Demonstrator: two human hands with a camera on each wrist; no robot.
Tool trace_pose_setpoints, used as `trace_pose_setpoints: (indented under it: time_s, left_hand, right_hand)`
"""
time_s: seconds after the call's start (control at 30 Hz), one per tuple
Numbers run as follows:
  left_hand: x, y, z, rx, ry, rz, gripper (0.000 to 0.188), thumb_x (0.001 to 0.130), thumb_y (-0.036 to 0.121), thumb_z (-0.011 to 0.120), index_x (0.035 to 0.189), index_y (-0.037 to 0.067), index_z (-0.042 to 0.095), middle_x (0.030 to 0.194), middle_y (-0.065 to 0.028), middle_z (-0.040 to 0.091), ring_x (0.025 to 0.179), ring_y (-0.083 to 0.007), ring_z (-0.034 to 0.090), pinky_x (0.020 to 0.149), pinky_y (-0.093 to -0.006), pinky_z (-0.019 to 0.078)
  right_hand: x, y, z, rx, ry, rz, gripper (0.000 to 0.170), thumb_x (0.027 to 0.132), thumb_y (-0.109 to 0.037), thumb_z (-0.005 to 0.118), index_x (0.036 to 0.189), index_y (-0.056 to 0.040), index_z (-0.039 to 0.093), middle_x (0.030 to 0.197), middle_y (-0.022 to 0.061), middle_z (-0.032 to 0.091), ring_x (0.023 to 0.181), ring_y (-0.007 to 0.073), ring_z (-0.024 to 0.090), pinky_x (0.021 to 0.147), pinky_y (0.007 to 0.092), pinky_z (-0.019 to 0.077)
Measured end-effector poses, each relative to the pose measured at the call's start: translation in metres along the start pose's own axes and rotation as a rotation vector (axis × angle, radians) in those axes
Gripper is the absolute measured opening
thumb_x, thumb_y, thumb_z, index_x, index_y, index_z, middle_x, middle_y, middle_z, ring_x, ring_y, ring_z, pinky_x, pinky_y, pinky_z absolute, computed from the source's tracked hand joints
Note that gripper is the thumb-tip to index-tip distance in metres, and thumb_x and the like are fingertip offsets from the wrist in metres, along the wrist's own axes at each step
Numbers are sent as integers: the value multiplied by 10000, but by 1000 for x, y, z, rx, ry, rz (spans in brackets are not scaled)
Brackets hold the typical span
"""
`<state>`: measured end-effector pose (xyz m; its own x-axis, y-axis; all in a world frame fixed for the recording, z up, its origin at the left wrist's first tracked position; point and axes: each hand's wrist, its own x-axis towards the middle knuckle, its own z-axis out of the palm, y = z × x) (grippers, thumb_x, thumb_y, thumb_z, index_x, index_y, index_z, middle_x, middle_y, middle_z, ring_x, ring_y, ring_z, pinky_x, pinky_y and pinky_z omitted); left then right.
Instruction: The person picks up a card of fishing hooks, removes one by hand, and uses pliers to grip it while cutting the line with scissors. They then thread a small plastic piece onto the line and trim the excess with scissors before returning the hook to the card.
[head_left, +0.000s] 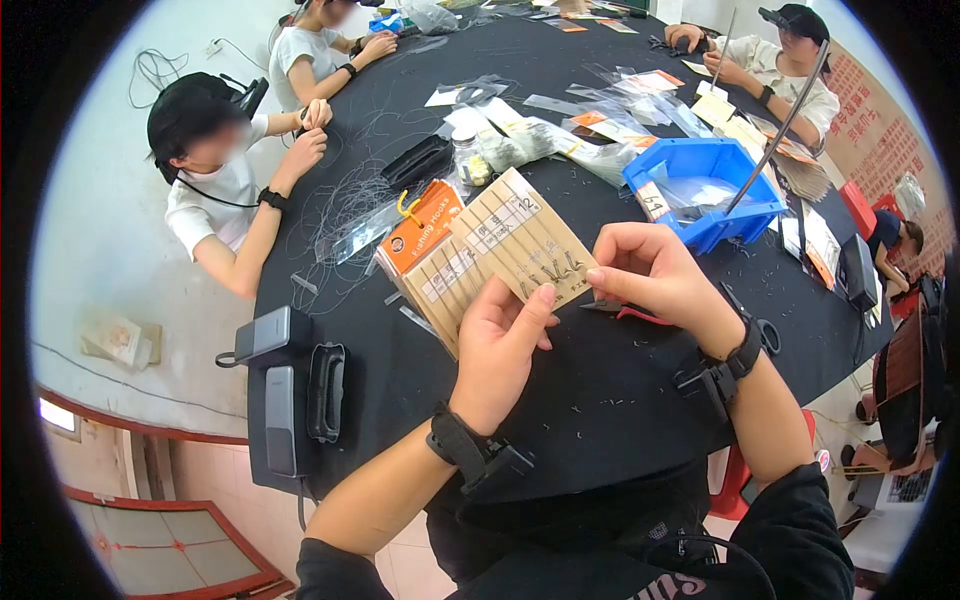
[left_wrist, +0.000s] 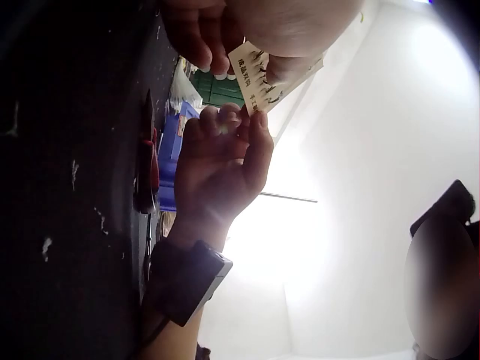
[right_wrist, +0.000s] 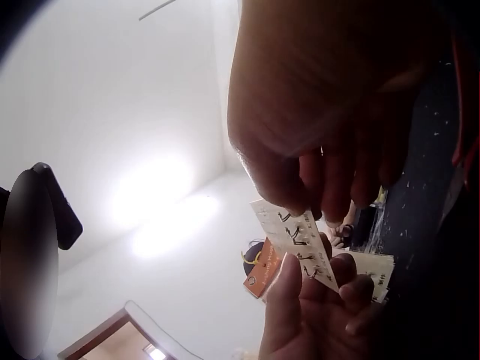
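A tan card (head_left: pixel 515 225) with ruled lines and a row of several small dark fishing hooks (head_left: pixel 552 272) along its lower part is held between both hands. My left hand (head_left: pixel 497 345) grips its lower edge, thumb on the front and fingers behind. At the right corner my right hand (head_left: pixel 655 270) pinches the card between thumb and fingers. The right wrist view shows the hooks (right_wrist: pixel 301 241) close by the thumb of the left hand (right_wrist: pixel 300 315). Partly behind this card are another tan card (head_left: pixel 440 285) and an orange "Fishing Hooks" packet (head_left: pixel 425 228).
Beyond the hands stands a blue bin (head_left: pixel 700 225) with a thin rod rising from it. Red-handled pliers (head_left: pixel 640 316) and scissors (head_left: pixel 767 335) lie near the right wrist. Plastic bags (head_left: pixel 520 140), a jar (head_left: pixel 470 160) and power banks (head_left: pixel 282 420) are on the black table. Other people sit around it.
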<state>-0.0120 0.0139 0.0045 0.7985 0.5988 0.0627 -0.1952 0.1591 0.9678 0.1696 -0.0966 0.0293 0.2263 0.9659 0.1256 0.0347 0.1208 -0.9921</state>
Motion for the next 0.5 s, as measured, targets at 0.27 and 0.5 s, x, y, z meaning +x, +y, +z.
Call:
trace_pose_setpoints:
  time_s: [0.27,0.5]
  left_hand:
    - [0,-1,0,-15,0,11,303,972,232,603,1190,25,564,1044,-38,635,816,-82,567,661,-213,463]
    - [0,-3,-2,-161,-26,0,272,1002,197,528,1199,12,561,1058,-48,640,812,-82,561,669,-212,460]
  right_hand:
    - [0,-4,2,19,12,7,166,908,-170,683,829,-47,606,750,-14,625,689,41,574,618,202,459]
    - [0,-5,1,43,-2,15,163,912,-167,681,836,-46,602,750,-12,625,690,42,575,624,206,463]
